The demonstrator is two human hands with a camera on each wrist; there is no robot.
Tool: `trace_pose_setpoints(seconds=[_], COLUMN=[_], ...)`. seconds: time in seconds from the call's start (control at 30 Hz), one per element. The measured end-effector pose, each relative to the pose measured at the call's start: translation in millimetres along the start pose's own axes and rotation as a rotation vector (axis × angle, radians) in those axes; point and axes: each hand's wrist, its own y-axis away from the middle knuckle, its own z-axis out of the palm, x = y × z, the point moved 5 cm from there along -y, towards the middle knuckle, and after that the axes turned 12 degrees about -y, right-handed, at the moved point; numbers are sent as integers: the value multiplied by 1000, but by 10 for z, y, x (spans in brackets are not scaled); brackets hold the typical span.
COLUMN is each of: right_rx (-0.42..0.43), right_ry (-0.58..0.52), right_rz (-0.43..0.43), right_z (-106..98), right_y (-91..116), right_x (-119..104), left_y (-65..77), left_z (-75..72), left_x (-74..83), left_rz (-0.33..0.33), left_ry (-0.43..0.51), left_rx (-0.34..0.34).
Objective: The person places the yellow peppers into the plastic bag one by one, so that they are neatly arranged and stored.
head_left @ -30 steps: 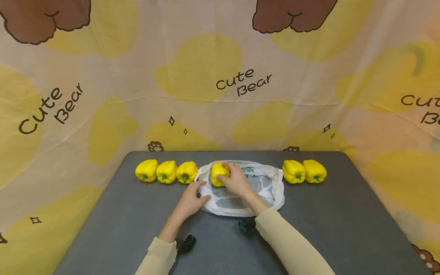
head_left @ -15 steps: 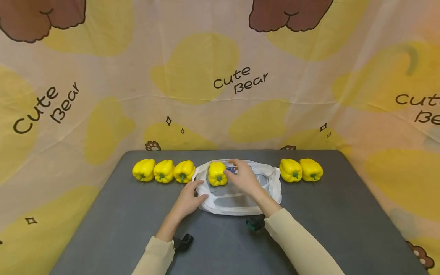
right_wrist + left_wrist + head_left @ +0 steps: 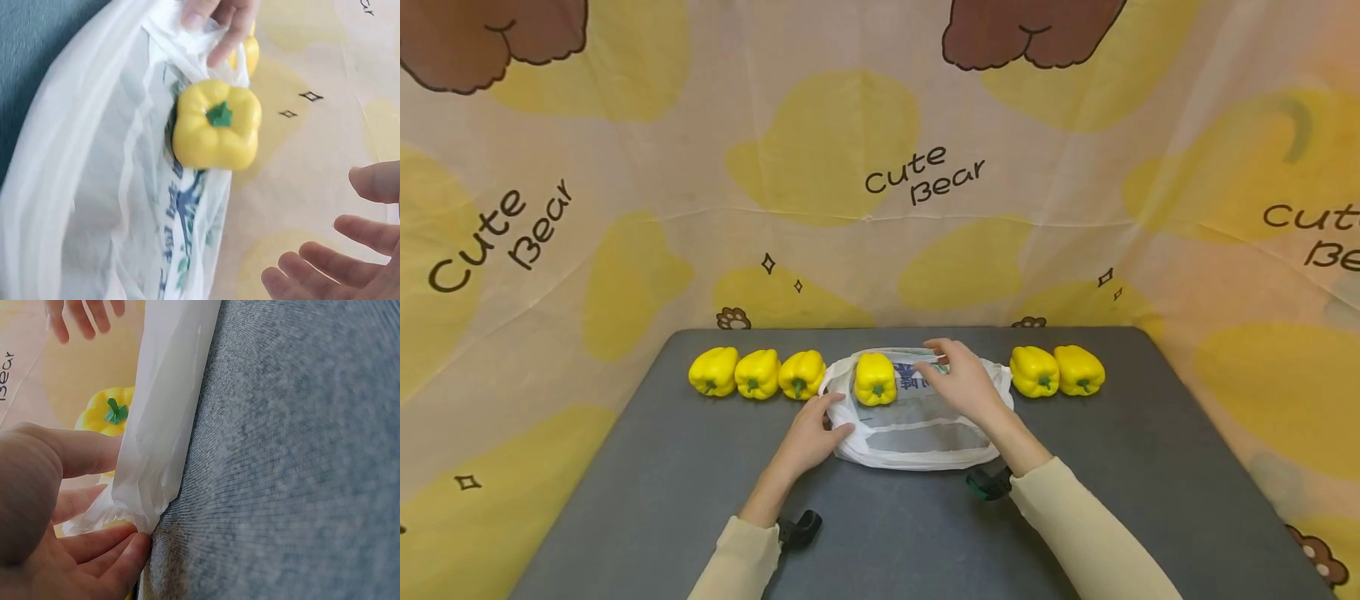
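Observation:
A white plastic bag (image 3: 917, 459) lies spread with its mouth up on the grey table, blue and green print showing inside. One yellow bell pepper (image 3: 875, 380) sits in its left part, green stem towards me; the right wrist view shows this pepper (image 3: 215, 140) close up. My left hand (image 3: 809, 433) holds the bag's left edge, with thumb and fingers around the plastic (image 3: 159, 412) in the left wrist view. Over the right part of the bag, my right hand (image 3: 964, 387) hovers apart from the pepper, fingers spread and holding nothing.
Several more yellow bell peppers stand along the back: a row of three, the middle pepper (image 3: 757, 374) among them, left of the bag, and two, including the outer pepper (image 3: 1079, 371), on the right. A printed cloth (image 3: 820, 150) hangs behind the table (image 3: 880, 533).
My right hand has let go of the bell pepper in the bag and moved right, its fingers opening. The left hand stays at the bag's left edge.

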Motion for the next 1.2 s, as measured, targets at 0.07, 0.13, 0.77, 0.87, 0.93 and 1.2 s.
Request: trace_pose_setpoints(seconds=[0.07,0.13,0.77,0.87,0.93,1.2], right_rx=[4,12,135,167,183,245], right_ry=[2,7,70,70,57,44], right_rz=[-9,-19,-65,-76,-76,-87], right_z=[-63,-129,-848,-944,-1006,-1214], right_y=[14,21,95,110,120,200], right_x=[1,13,317,362,396,541], left_y=[1,4,9,13,15,8], left_z=[-3,-10,-10,-14,-19,-8], left_x=[2,10,5,2,5,0], left_rz=[-7,-4,-10,-17,-16,-23], left_ry=[1,-2,8,9,5,10], left_rx=[1,4,-1,-2,-2,-17])
